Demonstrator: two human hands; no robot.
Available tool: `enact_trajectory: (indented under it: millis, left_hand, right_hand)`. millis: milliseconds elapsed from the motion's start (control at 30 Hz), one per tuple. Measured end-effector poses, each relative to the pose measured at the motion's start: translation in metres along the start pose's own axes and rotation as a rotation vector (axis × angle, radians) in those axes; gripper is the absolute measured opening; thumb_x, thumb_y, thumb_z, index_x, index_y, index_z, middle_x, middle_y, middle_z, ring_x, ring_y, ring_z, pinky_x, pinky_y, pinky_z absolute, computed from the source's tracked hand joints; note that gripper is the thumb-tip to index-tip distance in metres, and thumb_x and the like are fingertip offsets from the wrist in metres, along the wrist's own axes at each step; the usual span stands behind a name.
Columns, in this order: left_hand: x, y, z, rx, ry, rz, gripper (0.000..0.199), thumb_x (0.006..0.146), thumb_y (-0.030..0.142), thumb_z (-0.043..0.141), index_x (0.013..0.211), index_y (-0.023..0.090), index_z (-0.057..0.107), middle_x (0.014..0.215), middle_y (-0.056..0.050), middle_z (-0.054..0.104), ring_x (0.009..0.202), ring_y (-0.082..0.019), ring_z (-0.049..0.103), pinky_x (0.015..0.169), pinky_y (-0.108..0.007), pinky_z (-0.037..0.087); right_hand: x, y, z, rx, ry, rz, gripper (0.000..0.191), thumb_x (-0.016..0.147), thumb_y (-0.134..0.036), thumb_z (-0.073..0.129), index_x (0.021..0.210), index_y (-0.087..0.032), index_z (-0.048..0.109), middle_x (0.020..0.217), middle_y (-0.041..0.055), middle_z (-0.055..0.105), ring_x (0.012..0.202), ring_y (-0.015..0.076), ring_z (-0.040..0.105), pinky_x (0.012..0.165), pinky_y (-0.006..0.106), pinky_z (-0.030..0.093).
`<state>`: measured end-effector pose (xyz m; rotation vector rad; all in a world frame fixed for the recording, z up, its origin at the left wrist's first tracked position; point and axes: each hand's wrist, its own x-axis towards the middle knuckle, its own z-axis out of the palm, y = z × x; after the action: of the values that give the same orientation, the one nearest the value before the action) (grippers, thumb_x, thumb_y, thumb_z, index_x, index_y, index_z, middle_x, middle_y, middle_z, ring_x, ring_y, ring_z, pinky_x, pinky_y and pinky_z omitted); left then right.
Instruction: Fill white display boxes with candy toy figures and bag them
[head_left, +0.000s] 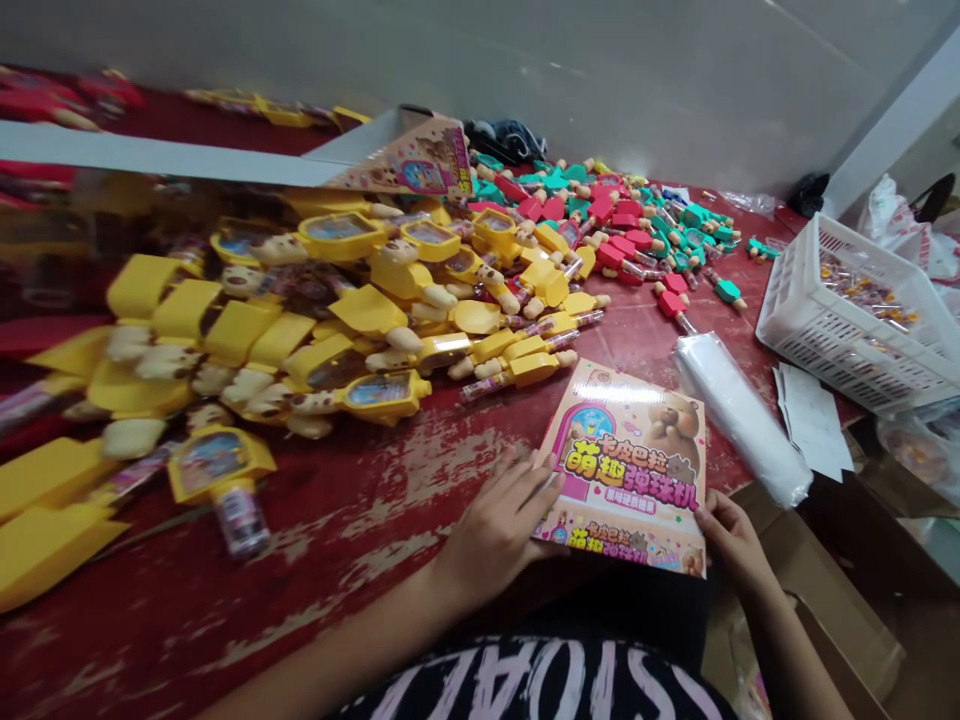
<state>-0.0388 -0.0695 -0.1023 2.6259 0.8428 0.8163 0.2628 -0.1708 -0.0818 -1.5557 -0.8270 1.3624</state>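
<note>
A flat printed cardboard display box (626,460) with pink and purple lettering and a brown bear-like figure lies at the table's near edge, between my hands. My left hand (502,510) grips its left side, with fingertips over the front face. At its right edge my right hand (731,540) pinches the card between thumb and fingers. To the left of the box spreads a heap of yellow toys (300,340) with animal figures and clear candy-filled tubes. A single yellow toy (217,470) lies nearer me, left of my left hand.
Red toys (622,220) and green toys (682,240) pile at the back. An opened display carton (405,160) stands behind the yellow heap. To the right are a plastic bag roll (739,415), papers (814,420), a white basket (855,320) and brown cardboard boxes (840,630).
</note>
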Motion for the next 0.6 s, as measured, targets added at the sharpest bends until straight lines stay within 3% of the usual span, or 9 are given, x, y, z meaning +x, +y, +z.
enact_trajectory:
  millis: [167,267,333,433,467,533,600]
  left_hand:
    - [-0.012,0.004,-0.002,-0.037,0.017,-0.075,0.053,0.079,0.058,0.061,0.118,0.021,0.063,0.113,-0.011,0.066,0.113,-0.031,0.057,0.110,-0.057,0.036]
    - [0.001,-0.002,-0.016,0.006,0.172,-0.170,0.078,0.064,0.078,0.060,0.121,0.024,0.060,0.119,-0.011,0.061,0.112,-0.033,0.056,0.111,-0.059,0.029]
    - [0.031,-0.014,-0.027,-0.038,0.291,-0.265,0.092,0.064,0.088,0.044,0.127,0.022,0.053,0.129,-0.013,0.053,0.119,-0.035,0.049,0.110,-0.056,0.030]
    - [0.101,-0.038,-0.028,-0.324,0.298,-0.482,0.079,0.086,0.072,0.013,0.128,0.013,0.047,0.131,-0.016,0.049,0.122,-0.028,0.047,0.105,-0.045,0.038]
    - [0.125,-0.045,-0.023,-0.379,0.212,-0.550,0.072,0.090,0.062,0.010,0.129,0.012,0.044,0.132,-0.016,0.049,0.121,-0.027,0.048,0.104,-0.043,0.039]
    - [0.161,-0.054,-0.008,-0.391,0.097,-0.553,0.056,0.091,0.051,0.024,0.117,0.011,0.053,0.118,-0.015,0.058,0.108,-0.025,0.056,0.095,-0.040,0.045]
    - [0.174,-0.057,0.007,-0.375,0.000,-0.525,0.042,0.084,0.048,0.044,0.098,0.012,0.061,0.099,-0.013,0.065,0.094,-0.024,0.060,0.086,-0.037,0.048]
  right_hand:
    - [-0.003,0.006,-0.007,-0.077,-0.003,-0.094,0.049,0.068,-0.059,0.071,0.062,-0.021,0.041,0.056,-0.0037,0.052,0.046,0.0092,0.045,0.045,0.022,0.036]
    - [0.005,-0.015,-0.024,-0.340,-0.008,-0.173,0.050,0.070,-0.059,0.069,0.055,-0.019,0.043,0.053,-0.0028,0.049,0.051,0.0103,0.043,0.050,0.023,0.035]
    - [0.024,-0.038,-0.035,-0.516,0.163,-0.262,0.052,0.075,-0.063,0.060,0.053,-0.020,0.043,0.050,-0.0023,0.046,0.051,0.0112,0.042,0.052,0.024,0.034]
    - [0.073,-0.075,-0.033,-0.732,0.456,-0.448,0.053,0.085,-0.067,0.038,0.070,-0.019,0.053,0.065,0.0035,0.058,0.064,0.0170,0.053,0.063,0.029,0.042]
    - [0.091,-0.086,-0.026,-0.814,0.449,-0.482,0.055,0.087,-0.066,0.032,0.081,-0.017,0.056,0.077,0.0075,0.063,0.074,0.0196,0.057,0.068,0.031,0.044]
    - [0.120,-0.099,-0.005,-0.894,0.377,-0.509,0.054,0.088,-0.063,0.035,0.098,-0.015,0.058,0.098,0.0123,0.066,0.088,0.0223,0.060,0.075,0.033,0.046]
    - [0.132,-0.101,0.018,-0.949,0.276,-0.504,0.046,0.085,-0.059,0.047,0.095,-0.016,0.061,0.098,0.0121,0.067,0.088,0.0231,0.061,0.076,0.033,0.045]
